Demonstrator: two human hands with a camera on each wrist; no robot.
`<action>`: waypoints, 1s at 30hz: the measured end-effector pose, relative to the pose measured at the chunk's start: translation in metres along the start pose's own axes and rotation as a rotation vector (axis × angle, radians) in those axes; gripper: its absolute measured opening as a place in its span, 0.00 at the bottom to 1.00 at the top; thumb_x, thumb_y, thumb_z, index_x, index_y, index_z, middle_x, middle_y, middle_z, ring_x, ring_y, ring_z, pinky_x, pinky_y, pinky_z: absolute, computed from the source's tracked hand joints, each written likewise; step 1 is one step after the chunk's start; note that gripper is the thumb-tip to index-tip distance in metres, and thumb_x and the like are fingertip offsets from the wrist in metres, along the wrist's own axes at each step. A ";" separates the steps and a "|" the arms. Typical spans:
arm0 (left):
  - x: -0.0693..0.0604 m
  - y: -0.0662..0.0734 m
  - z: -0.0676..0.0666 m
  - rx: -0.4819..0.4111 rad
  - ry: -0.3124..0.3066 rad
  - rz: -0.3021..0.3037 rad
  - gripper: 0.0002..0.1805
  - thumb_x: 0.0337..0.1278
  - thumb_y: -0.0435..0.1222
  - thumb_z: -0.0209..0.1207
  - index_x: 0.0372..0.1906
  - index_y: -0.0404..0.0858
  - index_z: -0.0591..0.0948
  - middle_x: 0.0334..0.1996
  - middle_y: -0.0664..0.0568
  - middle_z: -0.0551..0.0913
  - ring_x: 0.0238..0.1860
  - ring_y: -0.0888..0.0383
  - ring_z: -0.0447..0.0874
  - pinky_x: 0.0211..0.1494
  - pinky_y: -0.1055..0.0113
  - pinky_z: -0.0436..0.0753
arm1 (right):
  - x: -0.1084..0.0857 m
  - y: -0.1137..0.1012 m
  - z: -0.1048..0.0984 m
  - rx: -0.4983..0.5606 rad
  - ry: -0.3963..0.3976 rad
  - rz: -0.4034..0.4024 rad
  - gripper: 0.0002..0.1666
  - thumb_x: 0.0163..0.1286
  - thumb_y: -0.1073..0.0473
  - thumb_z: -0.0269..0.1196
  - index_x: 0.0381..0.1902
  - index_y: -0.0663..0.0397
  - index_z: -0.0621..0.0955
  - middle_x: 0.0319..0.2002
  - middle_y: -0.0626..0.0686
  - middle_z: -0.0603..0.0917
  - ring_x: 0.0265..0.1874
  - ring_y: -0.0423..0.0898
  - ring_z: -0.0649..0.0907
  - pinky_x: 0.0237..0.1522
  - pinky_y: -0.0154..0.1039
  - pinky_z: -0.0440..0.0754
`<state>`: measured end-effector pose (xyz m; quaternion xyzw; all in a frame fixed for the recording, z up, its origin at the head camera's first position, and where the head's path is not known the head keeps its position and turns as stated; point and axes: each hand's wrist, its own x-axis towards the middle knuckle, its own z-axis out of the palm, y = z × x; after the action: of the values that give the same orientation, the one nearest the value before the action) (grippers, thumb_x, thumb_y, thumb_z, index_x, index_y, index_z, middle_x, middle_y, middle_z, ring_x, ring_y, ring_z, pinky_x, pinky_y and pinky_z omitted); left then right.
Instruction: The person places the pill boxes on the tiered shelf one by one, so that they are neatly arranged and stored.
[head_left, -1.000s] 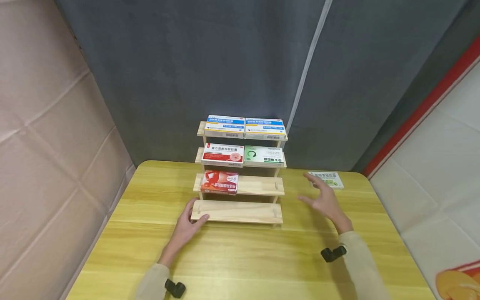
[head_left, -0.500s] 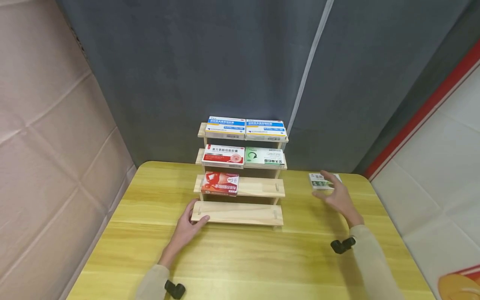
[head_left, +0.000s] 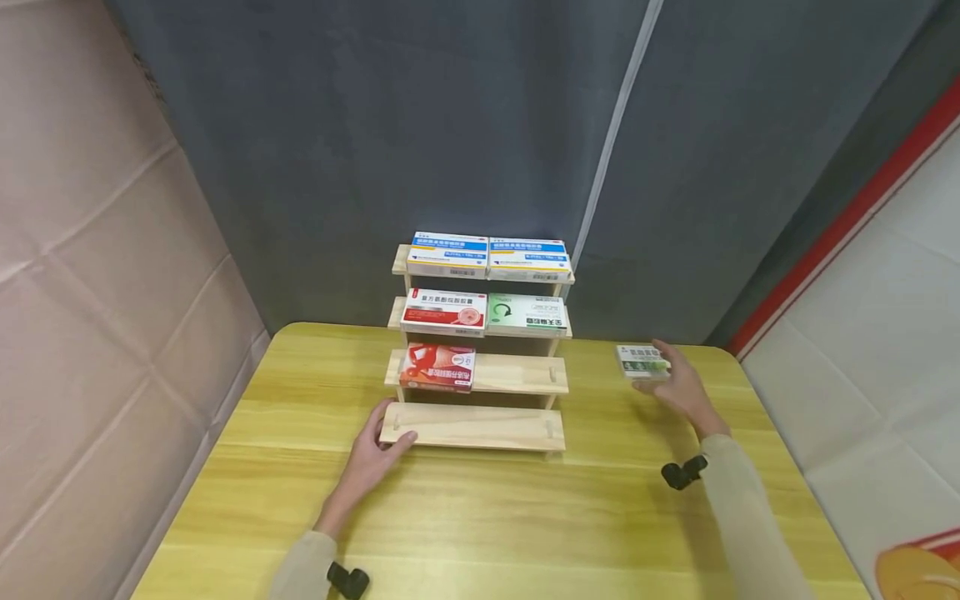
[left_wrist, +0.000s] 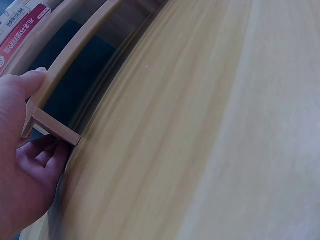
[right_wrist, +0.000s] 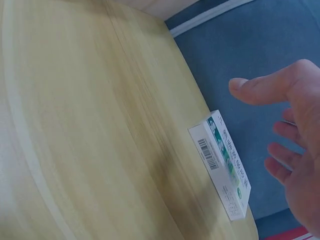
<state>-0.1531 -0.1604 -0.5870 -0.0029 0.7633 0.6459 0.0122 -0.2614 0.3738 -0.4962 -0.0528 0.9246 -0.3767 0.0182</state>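
At the lower left, my left hand [head_left: 369,458] grips the end of the bottom step of a stepped wooden display rack [head_left: 480,427]. In the left wrist view, the thumb of the left hand [left_wrist: 25,155] lies on the step's edge, with the fingers curled behind its leg. Over the right end of a white-and-green medicine box [head_left: 637,363], my right hand [head_left: 686,390] spreads thumb and fingers. The right wrist view shows a gap between the right hand [right_wrist: 300,135] and the medicine box [right_wrist: 225,167], which lies flat near the table's back edge.
Two blue-and-white medicine boxes [head_left: 450,254] fill the top step. Below them lie a red-and-white box [head_left: 444,312] and a green-and-white box [head_left: 527,312]. A red box [head_left: 437,367] sits on the third step's left. A grey curtain [head_left: 375,125] hangs behind the yellow wooden table [head_left: 480,525].
My right hand has moved right, from left of the white-and-green medicine box to its right end. The left hand keeps its grip on the rack, and the boxes on it have not moved.
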 end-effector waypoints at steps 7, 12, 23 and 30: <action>-0.001 0.001 0.000 0.009 -0.005 -0.001 0.47 0.60 0.39 0.70 0.79 0.45 0.56 0.59 0.34 0.79 0.45 0.50 0.86 0.44 0.66 0.89 | 0.008 0.009 -0.002 -0.025 -0.017 0.070 0.61 0.62 0.54 0.73 0.80 0.65 0.48 0.77 0.76 0.49 0.74 0.76 0.53 0.70 0.75 0.56; -0.003 0.001 -0.001 0.032 0.005 0.000 0.47 0.61 0.39 0.69 0.79 0.45 0.56 0.59 0.34 0.79 0.46 0.49 0.86 0.44 0.67 0.88 | 0.009 0.016 -0.002 -0.012 -0.040 0.094 0.61 0.62 0.57 0.73 0.79 0.68 0.48 0.77 0.77 0.47 0.74 0.77 0.53 0.70 0.75 0.57; -0.004 0.002 -0.001 0.032 0.005 0.004 0.47 0.62 0.39 0.69 0.80 0.42 0.56 0.61 0.33 0.78 0.46 0.54 0.86 0.45 0.67 0.88 | 0.011 0.038 0.005 -0.079 -0.006 0.106 0.62 0.57 0.58 0.75 0.75 0.81 0.51 0.72 0.83 0.54 0.71 0.79 0.57 0.72 0.72 0.57; -0.002 0.004 0.001 0.030 0.008 0.014 0.46 0.62 0.38 0.68 0.79 0.41 0.56 0.59 0.32 0.79 0.45 0.53 0.86 0.45 0.67 0.88 | 0.011 0.048 0.005 -0.105 0.022 0.121 0.62 0.57 0.57 0.75 0.74 0.83 0.51 0.69 0.84 0.60 0.68 0.79 0.62 0.71 0.72 0.60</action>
<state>-0.1514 -0.1588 -0.5836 0.0003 0.7731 0.6343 0.0047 -0.2762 0.4028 -0.5328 0.0063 0.9448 -0.3262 0.0281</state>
